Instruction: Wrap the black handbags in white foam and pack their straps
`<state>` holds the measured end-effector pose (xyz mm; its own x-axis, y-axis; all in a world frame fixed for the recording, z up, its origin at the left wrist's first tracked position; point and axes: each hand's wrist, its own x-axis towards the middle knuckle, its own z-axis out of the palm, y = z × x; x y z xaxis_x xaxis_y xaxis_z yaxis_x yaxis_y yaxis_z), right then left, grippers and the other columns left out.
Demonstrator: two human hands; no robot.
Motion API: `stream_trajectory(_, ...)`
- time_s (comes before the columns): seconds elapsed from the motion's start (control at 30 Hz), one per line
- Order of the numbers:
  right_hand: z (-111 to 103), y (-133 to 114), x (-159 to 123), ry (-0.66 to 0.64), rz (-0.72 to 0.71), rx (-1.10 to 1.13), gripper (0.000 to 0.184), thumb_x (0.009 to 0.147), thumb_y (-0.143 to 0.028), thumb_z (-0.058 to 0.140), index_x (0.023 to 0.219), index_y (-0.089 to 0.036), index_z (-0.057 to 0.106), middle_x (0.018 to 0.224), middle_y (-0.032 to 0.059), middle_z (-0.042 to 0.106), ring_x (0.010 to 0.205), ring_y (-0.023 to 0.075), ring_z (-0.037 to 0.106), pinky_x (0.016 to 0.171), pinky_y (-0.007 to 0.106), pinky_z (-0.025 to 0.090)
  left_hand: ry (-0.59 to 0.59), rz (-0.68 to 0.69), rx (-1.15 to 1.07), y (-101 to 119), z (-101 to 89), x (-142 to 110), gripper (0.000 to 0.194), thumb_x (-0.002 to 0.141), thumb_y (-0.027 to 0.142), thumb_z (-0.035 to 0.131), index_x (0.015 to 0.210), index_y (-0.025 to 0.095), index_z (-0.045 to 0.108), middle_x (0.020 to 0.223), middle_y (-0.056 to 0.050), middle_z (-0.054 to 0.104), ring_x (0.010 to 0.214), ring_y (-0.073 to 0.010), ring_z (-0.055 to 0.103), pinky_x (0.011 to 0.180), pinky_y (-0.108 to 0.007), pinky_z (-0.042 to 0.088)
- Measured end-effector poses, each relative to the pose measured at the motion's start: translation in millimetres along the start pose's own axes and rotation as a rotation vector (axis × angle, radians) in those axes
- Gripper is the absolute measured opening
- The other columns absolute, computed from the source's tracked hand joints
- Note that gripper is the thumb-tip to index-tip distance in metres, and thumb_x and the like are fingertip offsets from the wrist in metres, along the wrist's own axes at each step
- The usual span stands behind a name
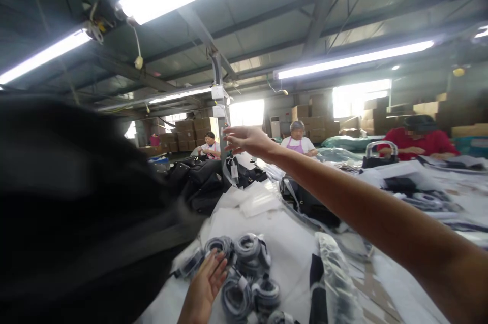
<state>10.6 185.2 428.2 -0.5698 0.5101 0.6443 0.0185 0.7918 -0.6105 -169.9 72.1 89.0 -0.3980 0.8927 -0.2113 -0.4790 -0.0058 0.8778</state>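
My left hand (206, 283) is low in the view, palm turned to the right and fingers apart, beside several coiled grey-and-black straps (247, 248). Its fingertips overlap the edge of one coil; whether they touch it I cannot tell. Stretched far forward, my right hand (251, 141) is in front of a grey post (220, 126), its fingers extended and nothing visible in them. Below that hand hangs a white tag (234, 170) near black bags. A large blurred black thing (68, 202) fills the left side, close to the camera.
White sheets (263, 199) cover the table around the coils. Black bags (198, 179) are heaped beyond, left of the post. Clear plastic (335, 273) lies at the right. Several people work farther back, one in a red top (419, 143). Cardboard boxes (316, 116) are stacked behind.
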Motion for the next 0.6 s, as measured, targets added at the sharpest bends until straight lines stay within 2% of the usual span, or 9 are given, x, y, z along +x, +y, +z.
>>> stream_trajectory(0.1,5,-27,-39,-0.11,-0.064,0.042,0.027,0.092,-0.02,0.065,0.117,-0.015,0.071,0.1,0.0063,0.077,0.082,0.0153,0.075,0.067,0.023,0.062,-0.063,0.074,0.234,-3,-14.5,-26,0.039,0.091,0.036,0.061,0.127,0.022,0.058,0.132,-0.008,0.065,0.117,-0.0196,0.064,0.095,-0.03,0.052)
stream_trajectory(0.17,-1,-41,-77,-0.1,-0.116,0.022,0.028,0.092,-0.023,0.063,0.116,-0.015,0.072,0.099,0.0053,0.077,0.082,0.0156,0.075,0.069,0.024,0.06,-0.123,0.131,0.428,-12,-25.8,-49,0.041,0.086,0.047,0.066,0.118,0.022,0.065,0.115,-0.007,0.073,0.107,-0.0204,0.068,0.088,-0.027,0.054)
stream_trajectory(0.23,-14,-53,-125,-0.002,-0.12,-0.046,0.029,0.093,-0.027,0.059,0.117,-0.015,0.072,0.094,0.0039,0.077,0.077,0.0161,0.075,0.067,0.026,0.059,-0.215,0.171,0.622,-30,-34.4,-75,0.042,0.083,0.056,0.067,0.107,0.022,0.071,0.097,-0.005,0.076,0.092,-0.0212,0.07,0.078,-0.028,0.055)
stream_trajectory(0.3,-30,-57,-181,0.149,-0.064,-0.179,0.028,0.092,-0.035,0.061,0.111,-0.019,0.075,0.086,0.0045,0.076,0.07,0.0178,0.074,0.06,0.028,0.058,-0.353,0.192,0.788,-53,-38.3,-102,0.039,0.079,0.059,0.068,0.1,0.027,0.075,0.097,-0.004,0.077,0.092,-0.0231,0.071,0.076,-0.029,0.056)
stream_trajectory(0.37,-44,-54,-244,0.293,0.066,-0.333,0.027,0.091,-0.046,0.062,0.101,-0.027,0.078,0.072,0.0063,0.074,0.056,0.0184,0.068,0.051,0.03,0.055,-0.495,0.204,0.921,-79,-37.8,-122,0.036,0.069,0.057,0.078,0.096,0.033,0.078,0.11,-0.004,0.076,0.106,-0.0275,0.069,0.09,-0.034,0.056)
stream_trajectory(0.43,-49,-42,-310,0.342,0.28,-0.441,0.031,0.088,-0.058,0.06,0.087,-0.032,0.079,0.061,0.0092,0.068,0.047,0.0206,0.062,0.043,0.033,0.05,-0.579,0.222,1.031,-101,-34.8,-134,0.045,0.058,0.051,0.085,0.1,0.035,0.078,0.125,-0.006,0.071,0.123,-0.0336,0.061,0.108,-0.043,0.047)
stream_trajectory(0.5,-41,-29,-371,0.302,0.496,-0.405,0.035,0.083,-0.064,0.062,0.076,-0.033,0.079,0.055,0.0108,0.065,0.044,0.0234,0.06,0.04,0.036,0.05,-0.596,0.257,1.123,-115,-30.8,-138,0.052,0.06,0.046,0.085,0.11,0.033,0.076,0.136,-0.009,0.063,0.134,-0.0374,0.051,0.116,-0.05,0.037)
stream_trajectory(0.6,-9,-15,-437,0.181,0.728,-0.223,0.039,0.08,-0.067,0.061,0.084,-0.033,0.08,0.059,0.0109,0.069,0.049,0.0264,0.064,0.044,0.037,0.053,-0.554,0.319,1.23,-120,-23.2,-138,0.046,0.075,0.031,0.072,0.12,0.03,0.07,0.148,-0.007,0.052,0.142,-0.0349,0.041,0.118,-0.05,0.035)
